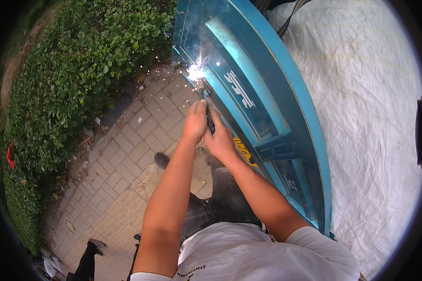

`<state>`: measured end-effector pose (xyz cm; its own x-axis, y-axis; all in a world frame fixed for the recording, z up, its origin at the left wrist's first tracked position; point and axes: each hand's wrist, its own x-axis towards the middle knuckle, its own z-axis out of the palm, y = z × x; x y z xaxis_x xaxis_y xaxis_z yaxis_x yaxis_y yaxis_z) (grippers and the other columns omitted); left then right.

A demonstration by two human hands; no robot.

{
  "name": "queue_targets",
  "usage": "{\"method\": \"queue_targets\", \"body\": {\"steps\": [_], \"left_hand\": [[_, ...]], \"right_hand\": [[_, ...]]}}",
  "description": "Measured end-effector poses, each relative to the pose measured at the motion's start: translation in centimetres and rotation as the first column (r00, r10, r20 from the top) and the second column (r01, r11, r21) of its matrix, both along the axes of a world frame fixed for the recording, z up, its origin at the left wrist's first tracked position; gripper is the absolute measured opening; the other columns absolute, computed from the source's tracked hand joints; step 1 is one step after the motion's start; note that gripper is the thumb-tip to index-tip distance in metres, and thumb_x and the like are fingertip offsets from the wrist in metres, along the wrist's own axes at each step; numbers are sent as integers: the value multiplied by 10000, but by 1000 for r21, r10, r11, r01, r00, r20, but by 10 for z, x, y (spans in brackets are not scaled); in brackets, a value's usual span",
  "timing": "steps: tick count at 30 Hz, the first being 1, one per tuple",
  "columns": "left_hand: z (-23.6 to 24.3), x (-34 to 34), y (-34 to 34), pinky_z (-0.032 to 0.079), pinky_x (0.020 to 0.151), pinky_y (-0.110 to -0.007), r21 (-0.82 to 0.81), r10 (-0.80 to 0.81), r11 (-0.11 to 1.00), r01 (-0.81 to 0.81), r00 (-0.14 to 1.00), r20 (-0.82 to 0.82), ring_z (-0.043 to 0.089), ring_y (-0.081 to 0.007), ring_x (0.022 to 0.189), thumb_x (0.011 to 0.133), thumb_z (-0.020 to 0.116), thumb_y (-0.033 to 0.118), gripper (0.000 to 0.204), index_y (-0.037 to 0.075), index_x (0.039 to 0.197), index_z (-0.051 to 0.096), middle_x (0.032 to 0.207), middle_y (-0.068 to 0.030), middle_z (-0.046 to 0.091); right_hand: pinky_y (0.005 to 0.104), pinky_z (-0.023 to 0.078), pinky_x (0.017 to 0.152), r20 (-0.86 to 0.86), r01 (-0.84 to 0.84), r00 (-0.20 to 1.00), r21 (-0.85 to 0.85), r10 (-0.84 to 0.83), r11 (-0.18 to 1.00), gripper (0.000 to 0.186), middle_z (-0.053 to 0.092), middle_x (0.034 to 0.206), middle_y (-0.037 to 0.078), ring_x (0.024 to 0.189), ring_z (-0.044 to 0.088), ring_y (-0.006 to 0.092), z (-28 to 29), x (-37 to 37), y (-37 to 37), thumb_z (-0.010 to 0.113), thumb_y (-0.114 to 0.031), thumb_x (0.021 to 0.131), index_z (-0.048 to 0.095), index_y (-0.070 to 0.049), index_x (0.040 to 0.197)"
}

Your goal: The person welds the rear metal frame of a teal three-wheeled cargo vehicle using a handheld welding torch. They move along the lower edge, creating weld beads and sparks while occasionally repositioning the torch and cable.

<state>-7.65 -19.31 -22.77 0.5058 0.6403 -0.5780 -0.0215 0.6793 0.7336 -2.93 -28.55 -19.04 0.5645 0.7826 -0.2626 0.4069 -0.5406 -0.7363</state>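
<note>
Both my hands are wrapped round a welding torch [201, 88], arms stretched out ahead of me. My left hand [195, 122] grips it nearer the tip, with my right hand [219, 139] close beside it on the dark handle. At the tip burns a bright white arc [195, 71] that throws sparks and a little smoke. The arc sits at the lower left edge of a blue metal tailgate [272, 89], and its glare hides the exact spot being touched. White marking [239, 89] and a yellow plate [245, 152] show on the tailgate.
A white woven cover [361, 93] bulges beyond the tailgate on the right. Dense green hedge [89, 70] lines the left, along a brick pavement [122, 154] with some litter. Another person's dark-clothed leg [85, 262] shows at the lower left. A red scrap [10, 155] hangs in the hedge.
</note>
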Motion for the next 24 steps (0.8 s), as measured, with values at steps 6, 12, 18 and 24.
{"method": "queue_targets", "body": {"steps": [6,12,18,24], "left_hand": [[1,1,0,503,635,-319,-10,-8,1000,8,1000,9,593,-168,688,1027,449,288,301,9,996,558,812,-90,622],[-14,1,-13,501,634,-320,4,13,1000,-13,1000,2,598,-173,685,1030,448,290,301,13,982,557,806,-101,633],[-3,4,-11,501,637,-329,-33,45,998,-45,999,16,597,-174,690,1031,446,284,296,14,979,555,806,-99,631],[-1,3,-4,505,641,-329,-31,27,999,-26,999,19,599,-173,689,1033,441,275,289,15,977,553,803,-104,633]], "right_hand": [[512,504,826,-20,-2,1000,-30,1,1000,623,647,1108,279,1025,619,470,2,2,1,591,-181,907,359,-136,1483],[494,496,855,-30,-58,998,15,58,998,629,633,1140,289,1054,603,473,9,7,-7,577,-180,906,348,-96,1485],[495,491,862,24,-73,997,31,73,997,635,632,1145,288,1062,601,468,2,10,-8,579,-199,906,348,-86,1487],[499,498,851,-7,-61,998,1,61,998,641,648,1114,273,1032,618,464,1,9,-2,584,-223,913,344,-100,1494]]}}
